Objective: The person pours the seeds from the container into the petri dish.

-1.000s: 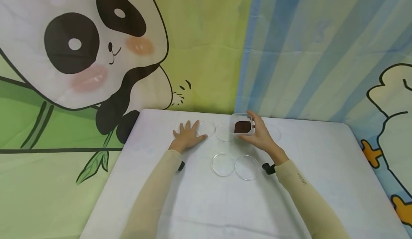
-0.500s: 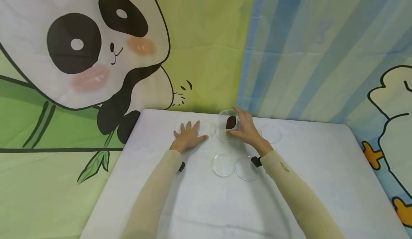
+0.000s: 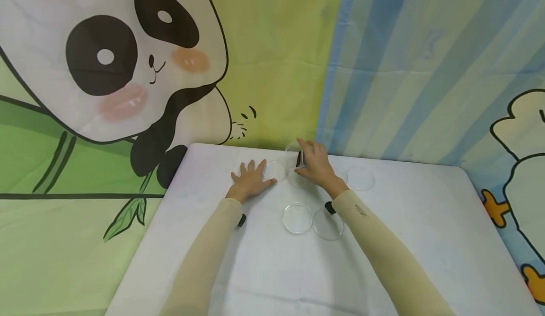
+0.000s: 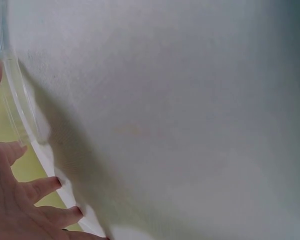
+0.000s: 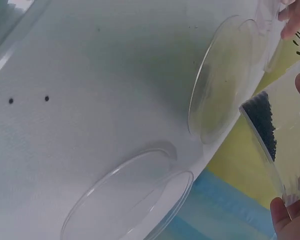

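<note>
My right hand (image 3: 317, 167) grips a clear square plastic tub (image 5: 285, 130), tilted to the left above a shallow round clear dish (image 3: 298, 181) at the back. Dark fine grains (image 5: 262, 122) are heaped at the tub's lower side. My left hand (image 3: 250, 179) lies with fingers spread at the back left of the table. Its thumb and forefinger are at the rim of another clear round dish (image 3: 278, 170), which in the left wrist view shows as a clear rim (image 4: 22, 100) beside those fingers. The right hand hides part of the tub.
Two clear round dishes, a left one (image 3: 297, 218) and a right one (image 3: 329, 227), lie nearer on the white table (image 3: 272, 268). Another dish (image 3: 360, 179) lies back right, with one partly behind the right hand. A patterned cloth (image 3: 276, 70) hangs behind the table.
My right hand has moved left with the tub and tipped it further leftward, baring the dishes at the back right. The left hand stays in place.
</note>
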{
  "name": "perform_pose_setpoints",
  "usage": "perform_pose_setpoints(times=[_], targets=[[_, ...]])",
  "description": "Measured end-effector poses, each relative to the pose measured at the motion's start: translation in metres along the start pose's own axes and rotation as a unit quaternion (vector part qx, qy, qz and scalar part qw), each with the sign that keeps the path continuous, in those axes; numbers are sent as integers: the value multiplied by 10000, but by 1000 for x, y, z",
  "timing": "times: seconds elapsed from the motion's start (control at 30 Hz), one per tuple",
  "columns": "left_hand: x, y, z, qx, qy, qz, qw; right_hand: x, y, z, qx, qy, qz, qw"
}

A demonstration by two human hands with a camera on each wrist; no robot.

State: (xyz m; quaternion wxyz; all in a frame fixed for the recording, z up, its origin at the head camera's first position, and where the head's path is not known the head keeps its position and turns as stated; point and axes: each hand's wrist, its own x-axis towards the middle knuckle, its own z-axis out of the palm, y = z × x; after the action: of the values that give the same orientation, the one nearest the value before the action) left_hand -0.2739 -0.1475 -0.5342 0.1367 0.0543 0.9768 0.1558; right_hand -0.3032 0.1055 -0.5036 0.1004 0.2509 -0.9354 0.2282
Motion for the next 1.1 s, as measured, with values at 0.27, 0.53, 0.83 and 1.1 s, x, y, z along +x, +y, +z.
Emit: perform_pose_setpoints(times=[0.27, 0.53, 0.83, 1.1], targets=[[0, -1, 0, -34, 9, 14, 10000, 6, -4, 7, -428, -38, -63, 9991], [-1, 0, 0, -25, -11, 19, 10000, 13, -9, 11, -969, -196, -367, 9944], [0, 0, 1, 26, -4, -3, 10000, 15, -14, 14, -1347, -262, -513, 9892], [1, -1, 1, 35, 11, -19, 10000, 16, -18, 14, -1626, -25, -693, 9842]])
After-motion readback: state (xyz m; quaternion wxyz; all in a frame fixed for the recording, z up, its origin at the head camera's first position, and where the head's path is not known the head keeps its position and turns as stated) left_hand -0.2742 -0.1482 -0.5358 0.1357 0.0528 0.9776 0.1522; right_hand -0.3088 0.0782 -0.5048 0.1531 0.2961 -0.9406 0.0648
